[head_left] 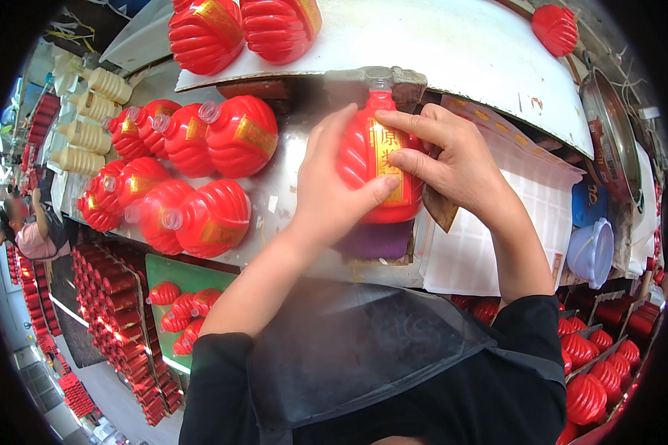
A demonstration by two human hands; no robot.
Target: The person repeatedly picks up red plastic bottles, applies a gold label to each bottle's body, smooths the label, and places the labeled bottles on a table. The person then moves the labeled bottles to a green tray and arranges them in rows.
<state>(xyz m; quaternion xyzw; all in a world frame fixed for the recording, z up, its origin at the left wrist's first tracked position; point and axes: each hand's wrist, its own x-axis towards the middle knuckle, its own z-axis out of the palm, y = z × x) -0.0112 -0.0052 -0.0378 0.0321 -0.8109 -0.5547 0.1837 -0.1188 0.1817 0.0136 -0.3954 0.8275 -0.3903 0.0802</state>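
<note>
A red ribbed bottle (360, 148) with a clear neck lies in front of me on a purple pad (382, 241), its neck pointing away. A yellow-gold label (387, 159) with dark characters runs down its upper face. My left hand (332, 174) wraps the bottle's left side, thumb on the label's lower part; its fingers are slightly blurred. From the right, my right hand (453, 156) has its index finger on the label's top and its thumb on the middle, the other fingers curled. A brown pointed piece (441, 211) shows below my right hand.
Several labelled red bottles (241, 137) stand on the left, beside cream bottles (89, 133). A white board (438, 37) spans the far side. White label sheets (490, 215) lie on the right, near a pale blue bucket (591, 254). Another person (41, 226) is at far left.
</note>
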